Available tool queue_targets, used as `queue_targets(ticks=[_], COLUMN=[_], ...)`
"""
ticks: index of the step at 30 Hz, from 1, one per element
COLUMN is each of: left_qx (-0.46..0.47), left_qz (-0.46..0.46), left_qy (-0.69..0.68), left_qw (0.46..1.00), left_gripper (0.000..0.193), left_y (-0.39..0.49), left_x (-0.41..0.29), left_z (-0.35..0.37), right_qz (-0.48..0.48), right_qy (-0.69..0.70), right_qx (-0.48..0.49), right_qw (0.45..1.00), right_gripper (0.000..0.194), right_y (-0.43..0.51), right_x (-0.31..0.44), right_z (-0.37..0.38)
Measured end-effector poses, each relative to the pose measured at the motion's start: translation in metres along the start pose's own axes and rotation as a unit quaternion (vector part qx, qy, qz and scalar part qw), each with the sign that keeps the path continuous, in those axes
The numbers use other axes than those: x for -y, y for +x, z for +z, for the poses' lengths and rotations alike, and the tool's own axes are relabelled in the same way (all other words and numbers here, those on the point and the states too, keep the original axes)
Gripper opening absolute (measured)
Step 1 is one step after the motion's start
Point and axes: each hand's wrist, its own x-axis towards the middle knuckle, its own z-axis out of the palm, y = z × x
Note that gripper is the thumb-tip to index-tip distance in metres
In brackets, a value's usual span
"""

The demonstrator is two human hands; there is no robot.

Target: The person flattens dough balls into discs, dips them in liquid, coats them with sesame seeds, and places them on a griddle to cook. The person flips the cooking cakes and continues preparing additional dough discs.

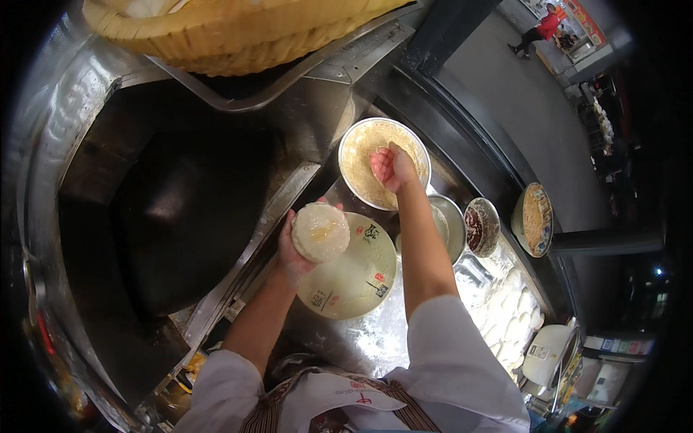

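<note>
A round, flat piece of pale dough (320, 232) with a wet, yellowish sheen on top rests in my left hand (295, 251), held over the left part of a large decorated plate (352, 292). My right hand (392, 166) is over a white-rimmed bowl (357, 187) of sesame seeds or similar tan grains. Its fingers are curled with the palm partly up; whether grains lie in it cannot be told. My right forearm crosses in front of a metal bowl (457, 227).
A dark oven opening (189, 216) with a metal rim lies left, below a woven basket (243, 38). Right are a bowl with dark red filling (482, 227), a bowl of crumbly tan food (536, 219) and floury dough pieces (509, 319). A person (541, 30) is far off.
</note>
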Motion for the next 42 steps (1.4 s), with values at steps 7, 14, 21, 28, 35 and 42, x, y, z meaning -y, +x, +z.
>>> queue_targets(ticks=[7,14,21,28,35,42], left_qx=[0.025,0.067,0.019,0.023,0.026,0.06], left_qz=[-0.055,-0.058,-0.022,0.034,-0.007,-0.022], left_qy=[0.029,0.016,-0.009,0.003,-0.008,0.052], left_qw=[0.998,0.996,1.0,0.999,1.0,0.997], left_gripper=[0.069,0.069,0.063,0.064,0.069,0.069], left_y=[0.015,0.007,0.003,0.003,-0.012,-0.044], left_x=[-0.004,-0.006,-0.012,-0.019,-0.025,-0.03], left_z=[-0.01,0.003,0.015,0.011,0.016,0.039], right_qz=[0.157,0.117,-0.066,0.028,0.075,0.069], right_qy=[-0.022,-0.007,-0.129,-0.061,-0.087,-0.085], right_qx=[0.234,0.222,-0.002,0.157,0.213,0.28], right_qw=[0.959,0.968,0.989,0.985,0.97,0.954], right_gripper=[0.047,0.045,0.043,0.039,0.04,0.033], right_y=[-0.135,-0.13,-0.007,-0.034,-0.146,-0.204], right_x=[-0.077,-0.049,-0.005,-0.015,-0.074,-0.087], right_z=[0.036,0.047,0.003,0.026,0.061,0.073])
